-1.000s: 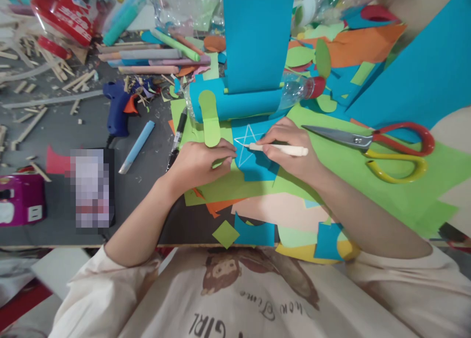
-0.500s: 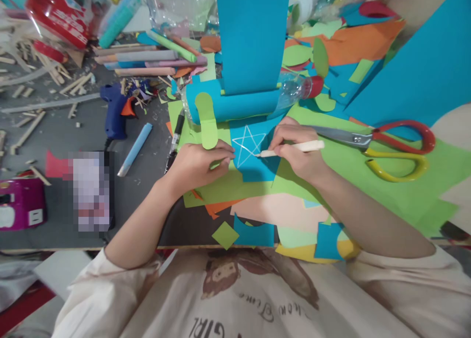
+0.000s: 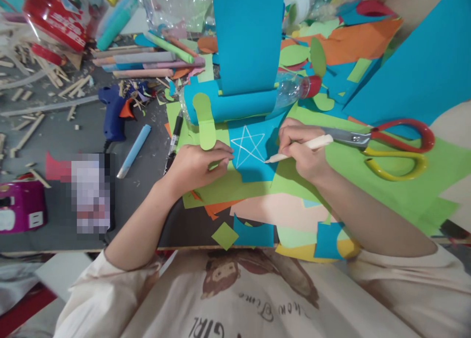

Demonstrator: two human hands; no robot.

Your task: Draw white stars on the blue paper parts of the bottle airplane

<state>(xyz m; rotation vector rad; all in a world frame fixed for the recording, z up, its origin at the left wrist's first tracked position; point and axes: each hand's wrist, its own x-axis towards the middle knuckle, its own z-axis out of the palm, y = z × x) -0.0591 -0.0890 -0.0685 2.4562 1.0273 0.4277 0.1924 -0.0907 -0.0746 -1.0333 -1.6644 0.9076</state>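
Right hand: here it is, the right hand (image 3: 303, 149) pinching a white pen (image 3: 321, 142) low near the nib between thumb and fingers, a grip that seems meant for fine control.
Pen tip: right down at the lower right point of the 5-pointed star (image 3: 250, 151), drawn in white that stands out crisply against the blue.
Blue paper: the blue paper (image 3: 257, 174) lies flat on a green sheet (image 3: 228, 195), squarely between the 2 hands, handy for drawing.
Left hand: over at the paper's left edge, the left hand (image 3: 200, 167) rests loosely curled, thumb apart from the forefinger, nothing seen pinched; probably there to steady the paper.
Blue-wrapped bottle: just beyond, the bottle (image 3: 239, 108) lies on its side, its green tab (image 3: 207, 134) hanging close to the left fingers.
Scissors: on the right, the scissors (image 3: 358, 139) lie with blades slightly parted, tips hidden by the right hand, handles pointing away.
Glue gun: off left on the tabletop (image 3: 138, 215), the blue glue gun (image 3: 115, 116) lies well apart from the drawing.
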